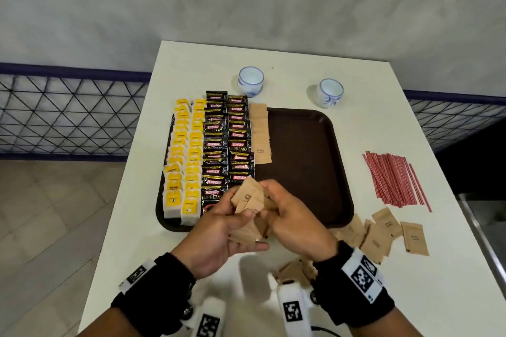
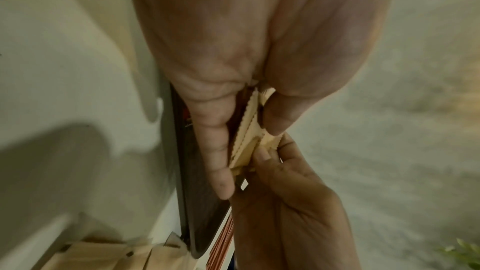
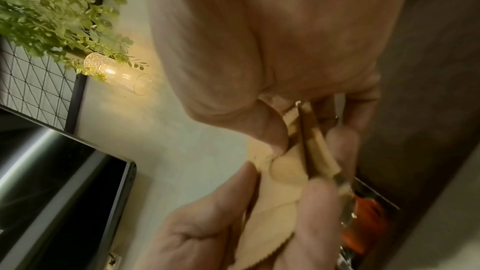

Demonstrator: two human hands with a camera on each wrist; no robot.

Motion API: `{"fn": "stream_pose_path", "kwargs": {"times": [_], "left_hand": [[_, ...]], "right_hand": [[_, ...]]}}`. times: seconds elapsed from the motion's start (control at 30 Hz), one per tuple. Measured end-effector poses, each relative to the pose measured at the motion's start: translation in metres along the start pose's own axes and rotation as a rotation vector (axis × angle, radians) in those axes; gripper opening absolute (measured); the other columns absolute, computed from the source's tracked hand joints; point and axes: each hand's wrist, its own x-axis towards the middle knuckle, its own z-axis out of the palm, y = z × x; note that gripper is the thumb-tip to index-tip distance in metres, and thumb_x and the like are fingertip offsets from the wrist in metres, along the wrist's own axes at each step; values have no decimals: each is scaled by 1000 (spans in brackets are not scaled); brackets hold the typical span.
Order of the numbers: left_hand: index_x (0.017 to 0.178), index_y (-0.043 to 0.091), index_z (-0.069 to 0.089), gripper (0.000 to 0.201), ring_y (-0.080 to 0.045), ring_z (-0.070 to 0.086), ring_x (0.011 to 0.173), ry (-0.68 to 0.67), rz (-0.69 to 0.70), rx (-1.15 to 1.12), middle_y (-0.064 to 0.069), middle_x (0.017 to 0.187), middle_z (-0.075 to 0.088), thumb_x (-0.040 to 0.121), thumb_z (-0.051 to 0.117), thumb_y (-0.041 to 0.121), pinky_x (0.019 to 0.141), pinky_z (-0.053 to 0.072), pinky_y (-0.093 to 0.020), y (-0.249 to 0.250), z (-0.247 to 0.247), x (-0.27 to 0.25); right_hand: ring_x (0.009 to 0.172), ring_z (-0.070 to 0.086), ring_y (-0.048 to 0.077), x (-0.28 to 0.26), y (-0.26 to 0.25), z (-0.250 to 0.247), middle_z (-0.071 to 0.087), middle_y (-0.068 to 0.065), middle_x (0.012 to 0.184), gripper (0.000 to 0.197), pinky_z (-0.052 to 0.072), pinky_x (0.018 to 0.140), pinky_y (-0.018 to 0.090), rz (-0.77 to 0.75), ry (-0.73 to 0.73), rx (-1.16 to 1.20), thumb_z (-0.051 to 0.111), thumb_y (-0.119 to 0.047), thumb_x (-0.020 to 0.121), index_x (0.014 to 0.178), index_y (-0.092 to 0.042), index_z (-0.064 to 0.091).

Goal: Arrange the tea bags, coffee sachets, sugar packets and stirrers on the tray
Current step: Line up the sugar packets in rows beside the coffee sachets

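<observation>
A dark brown tray (image 1: 309,172) lies on the white table. Its left part carries yellow tea bags (image 1: 182,161), black coffee sachets (image 1: 227,145) and a short column of brown sugar packets (image 1: 260,134). Above the tray's near edge my left hand (image 1: 219,232) grips a fanned bunch of sugar packets (image 1: 247,200) between thumb and fingers. My right hand (image 1: 290,219) pinches packets in that same bunch (image 2: 246,137). Loose sugar packets (image 1: 383,235) lie on the table at the right. Red stirrers (image 1: 394,178) lie in a heap beyond them.
Two white-and-blue cups (image 1: 250,81) (image 1: 330,91) stand behind the tray. More sugar packets (image 1: 295,271) lie under my right wrist. A wire-mesh railing (image 1: 68,115) runs behind the table; its right edge (image 1: 449,200) drops off near the stirrers.
</observation>
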Motion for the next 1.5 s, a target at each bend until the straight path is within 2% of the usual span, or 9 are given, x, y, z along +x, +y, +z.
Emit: {"fn": "stream_pose_path", "kwargs": {"times": [0.07,0.13,0.23,0.37,0.7,0.9,1.07,1.33,1.5], "left_hand": [[128,25,59,41,-32,72,97,60,54,-7,-12,121,69,96,54,0,71,62,-51,4,-6,2],[126,23,59,38,-31,73,94,130,114,10,-11,116,71,96,56,0,67,62,-48,9,-11,5],[127,22,57,38,-34,73,96,208,199,79,-12,117,71,94,61,5,69,60,-48,12,-16,10],[129,21,56,39,-36,73,94,225,220,96,-14,115,72,93,62,7,69,60,-47,15,-22,15],[128,22,55,49,-34,72,100,129,224,136,-12,116,72,84,65,4,73,61,-44,19,-28,21],[125,18,57,41,-36,72,101,184,259,137,-14,115,72,90,62,-2,79,61,-51,21,-31,26],[126,18,57,45,-35,72,102,182,261,115,-13,116,72,83,65,9,75,61,-47,23,-32,27],[124,21,57,37,-31,73,100,253,301,126,-11,113,74,92,61,4,74,62,-44,24,-32,32],[124,19,57,33,-28,75,97,324,355,80,-8,112,75,94,59,4,68,62,-36,24,-31,35]], "right_hand": [[104,61,-3,9,5,1,66,-11,115,48,50,89,20,30,62,55,61,1,90,130,-25,52],[101,64,2,17,9,5,65,-9,112,42,53,83,23,109,226,136,76,-11,86,120,-24,56],[69,66,16,24,9,9,71,10,84,21,52,53,28,166,338,270,81,-17,82,92,-12,64],[49,53,17,31,9,9,63,18,62,12,38,41,25,133,327,441,77,-9,85,83,-4,67],[48,53,16,44,8,0,65,14,66,4,38,40,22,170,296,671,70,-4,89,85,-3,69],[53,62,16,43,8,0,66,16,67,6,48,47,22,160,234,749,69,6,85,86,0,67],[53,61,16,49,9,-4,67,17,70,4,47,46,21,189,262,783,69,5,85,88,3,68],[58,64,18,58,7,-10,70,15,78,10,49,47,23,145,179,640,68,9,85,90,1,67],[68,67,21,57,7,-2,69,18,82,22,56,57,25,133,146,805,73,-2,80,100,5,68]]}}
